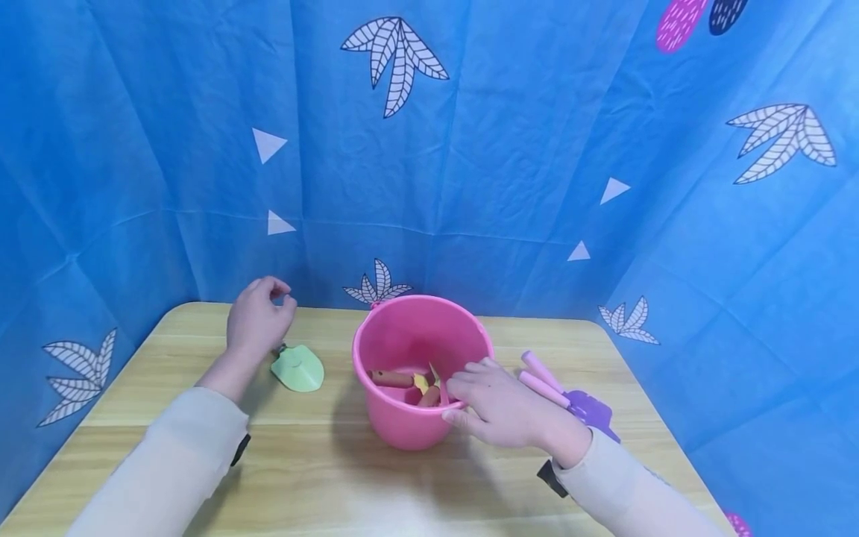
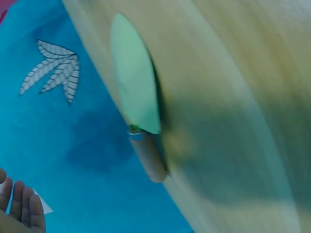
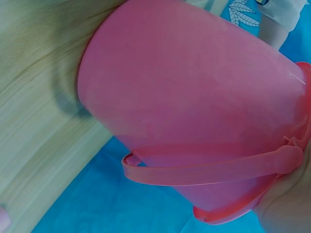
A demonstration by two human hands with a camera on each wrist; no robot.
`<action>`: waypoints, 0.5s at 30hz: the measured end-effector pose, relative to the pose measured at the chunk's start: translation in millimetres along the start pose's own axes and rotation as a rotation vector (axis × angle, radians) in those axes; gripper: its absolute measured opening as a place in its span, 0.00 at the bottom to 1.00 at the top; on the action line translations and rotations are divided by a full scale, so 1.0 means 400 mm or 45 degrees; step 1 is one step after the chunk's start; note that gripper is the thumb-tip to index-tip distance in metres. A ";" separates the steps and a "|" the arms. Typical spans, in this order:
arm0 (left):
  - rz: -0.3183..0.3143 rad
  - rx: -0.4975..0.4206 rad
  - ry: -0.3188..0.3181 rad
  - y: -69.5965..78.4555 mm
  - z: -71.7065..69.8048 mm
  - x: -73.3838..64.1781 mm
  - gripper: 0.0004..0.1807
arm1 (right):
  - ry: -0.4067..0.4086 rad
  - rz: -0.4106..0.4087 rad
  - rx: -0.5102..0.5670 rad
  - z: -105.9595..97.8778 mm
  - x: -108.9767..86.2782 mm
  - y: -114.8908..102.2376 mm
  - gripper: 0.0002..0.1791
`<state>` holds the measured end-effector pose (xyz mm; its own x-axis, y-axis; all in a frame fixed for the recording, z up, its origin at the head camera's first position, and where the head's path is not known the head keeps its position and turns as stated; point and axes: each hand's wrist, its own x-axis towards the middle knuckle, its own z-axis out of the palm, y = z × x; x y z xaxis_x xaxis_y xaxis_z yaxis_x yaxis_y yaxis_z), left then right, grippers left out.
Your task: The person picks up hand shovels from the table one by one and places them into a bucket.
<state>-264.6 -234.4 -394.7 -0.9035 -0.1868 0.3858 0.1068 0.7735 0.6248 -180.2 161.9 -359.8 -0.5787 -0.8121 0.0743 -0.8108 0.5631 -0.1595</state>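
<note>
A pink bucket (image 1: 396, 418) stands on the table, and my right hand (image 1: 499, 403) grips its near right rim. Inside the bucket are small tools with brown wooden handles (image 1: 391, 379) and yellow parts. In the right wrist view, the bucket's side (image 3: 189, 87) fills most of the picture, its handle (image 3: 214, 170) hanging down along it. My left hand (image 1: 258, 317) is over the far left of the table, fingers loosely bent and holding nothing. Just by it lies a small trowel (image 2: 133, 73) with a green blade and wooden handle; in the head view the hand hides that handle.
To the right of the bucket lie purple garden tools (image 1: 589, 410) with pink handles, partly behind my right forearm. The wooden table (image 1: 302, 477) ends at a blue curtain (image 1: 510, 149) patterned with leaves and triangles, which hangs behind and at both sides.
</note>
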 end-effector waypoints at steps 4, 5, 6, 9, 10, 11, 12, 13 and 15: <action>-0.057 0.023 -0.027 -0.020 0.003 0.007 0.16 | 0.005 0.002 -0.008 -0.004 -0.002 -0.002 0.18; -0.068 0.029 -0.030 -0.025 0.004 0.008 0.17 | 0.005 0.002 -0.007 -0.005 -0.002 -0.002 0.18; -0.076 0.036 -0.031 -0.030 0.005 0.009 0.17 | 0.006 0.002 -0.009 -0.005 -0.002 -0.003 0.18; -0.105 0.055 -0.038 -0.048 0.009 0.013 0.18 | 0.002 0.000 -0.001 -0.006 -0.002 -0.004 0.19; -0.115 0.062 -0.043 -0.053 0.011 0.015 0.18 | 0.000 -0.001 0.000 -0.006 -0.001 -0.004 0.20; -0.128 0.069 -0.050 -0.058 0.013 0.016 0.19 | 0.000 -0.001 0.002 -0.006 -0.001 -0.005 0.20; -0.142 0.076 -0.058 -0.062 0.015 0.017 0.19 | 0.000 -0.001 0.003 -0.006 -0.001 -0.005 0.20; -0.156 0.083 -0.067 -0.066 0.017 0.019 0.20 | -0.001 -0.002 0.005 -0.006 -0.001 -0.005 0.20; -0.182 0.099 -0.090 -0.073 0.021 0.021 0.20 | 0.002 -0.002 0.004 -0.005 -0.001 -0.005 0.20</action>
<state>-278.9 -253.4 -415.3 -0.9343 -0.2572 0.2467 -0.0545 0.7871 0.6144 -178.4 161.3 -357.4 -0.5775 -0.8128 0.0761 -0.8115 0.5614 -0.1622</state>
